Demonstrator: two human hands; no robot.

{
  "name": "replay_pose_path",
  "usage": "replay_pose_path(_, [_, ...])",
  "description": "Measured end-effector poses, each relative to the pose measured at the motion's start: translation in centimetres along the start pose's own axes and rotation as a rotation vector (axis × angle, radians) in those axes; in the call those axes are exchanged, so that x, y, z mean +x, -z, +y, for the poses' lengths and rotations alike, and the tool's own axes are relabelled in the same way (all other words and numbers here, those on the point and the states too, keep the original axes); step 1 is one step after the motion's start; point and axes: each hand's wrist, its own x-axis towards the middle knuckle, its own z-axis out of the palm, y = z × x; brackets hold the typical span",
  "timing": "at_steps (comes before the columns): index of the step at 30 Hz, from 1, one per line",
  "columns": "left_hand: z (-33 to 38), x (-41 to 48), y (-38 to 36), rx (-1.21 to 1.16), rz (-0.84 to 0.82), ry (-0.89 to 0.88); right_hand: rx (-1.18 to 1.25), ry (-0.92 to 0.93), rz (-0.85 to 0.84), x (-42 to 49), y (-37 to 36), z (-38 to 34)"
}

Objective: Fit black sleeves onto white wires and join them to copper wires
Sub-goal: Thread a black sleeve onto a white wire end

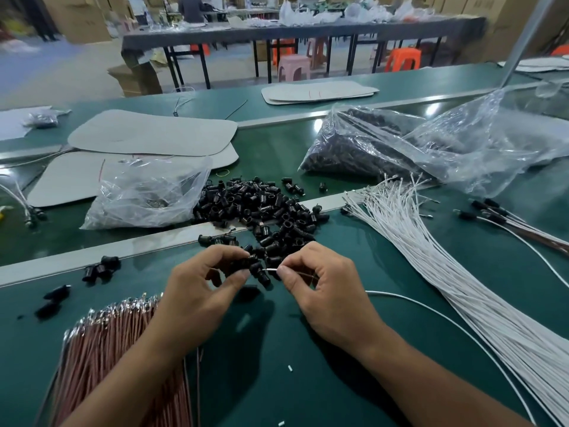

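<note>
A sleeve pile (264, 208) lies just behind the left hand (197, 291) and right hand (326, 291). The left wire bundle (104, 349) lies left of them and the right wire bundle (446, 272) lies right. 2 bags (144, 192) (415, 146) sit farther behind.

Bare forearms (415, 365), bare left hand (197, 291), bare right hand (326, 291), short trimmed nails on fingers (288, 282)

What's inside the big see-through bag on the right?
The big plastic bag holds a heap of small dark pieces, probably more black sleeves. Crinkles and glare hide its right half, so the rest cannot be seen.
</note>
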Motion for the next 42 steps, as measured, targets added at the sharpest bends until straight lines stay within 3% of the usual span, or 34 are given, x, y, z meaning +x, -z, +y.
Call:
replay_pose_path(25, [-0.6,-1.3,-0.8,-0.114,-0.067,-0.06,0.048,0.044,-0.052,-0.2,-0.5,0.1])
replay_pose_path(34, [-0.1,-1.0,-0.6,-0.595,0.033,0.065,0.063,0.032,-0.002,-0.5,-1.0,0.0])
replay_pose_path(42, [0.1,-1.5,-1.2,-0.626,-0.108,0.105,0.089,0.042,-0.007,-0.7,-1.1,-0.2])
